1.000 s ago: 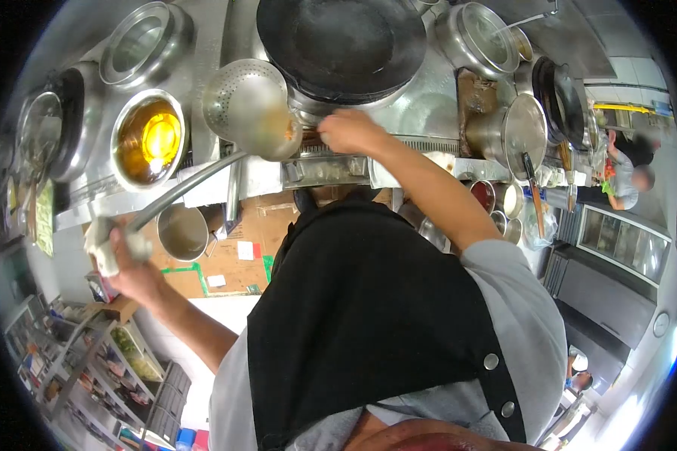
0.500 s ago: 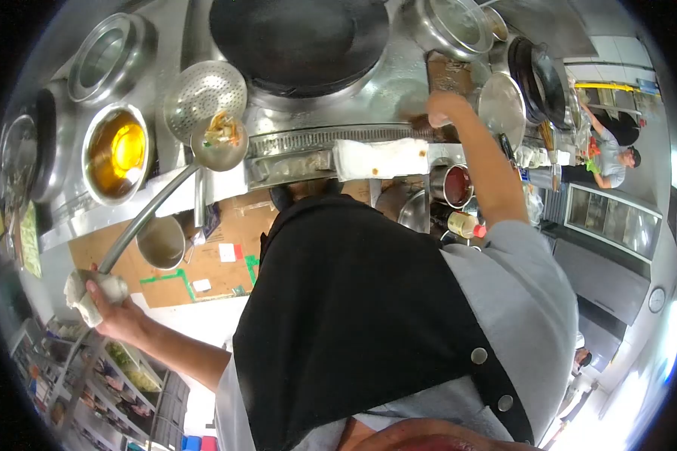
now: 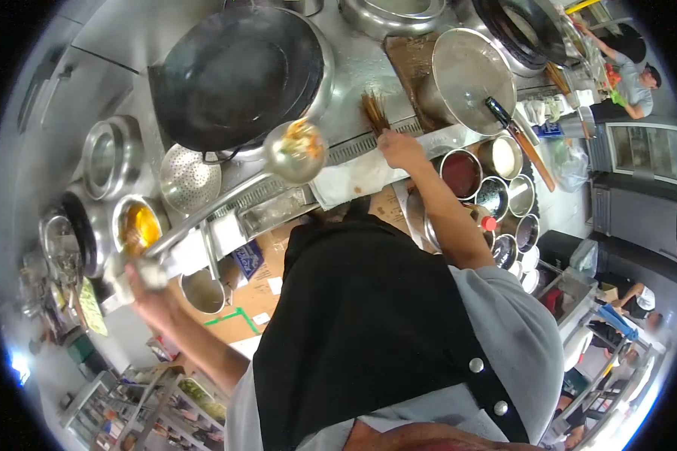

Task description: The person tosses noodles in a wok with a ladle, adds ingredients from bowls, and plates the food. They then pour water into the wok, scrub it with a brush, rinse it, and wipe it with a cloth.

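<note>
My left hand (image 3: 152,301) is closed round the cloth-wrapped handle of a long metal ladle. The ladle's bowl (image 3: 284,159) holds orange and pale food bits and hangs at the lower right edge of a large black wok (image 3: 237,83). Pinched in my right hand (image 3: 401,150) is a bamboo brush (image 3: 374,111), its bristles pointing up over the steel stove edge. A white cloth (image 3: 357,179) lies along the counter edge just left of my right hand.
A perforated strainer (image 3: 190,179) and a bowl of yellow oil (image 3: 140,224) stand left. A large steel pot (image 3: 474,79), a pot of dark red sauce (image 3: 460,173) and several small containers are at right. Other people work at far right.
The view has turned. The ladle with food has moved from over the strainer to beside the wok. My right hand has lifted the brush off the stove surface, where it was blurred.
</note>
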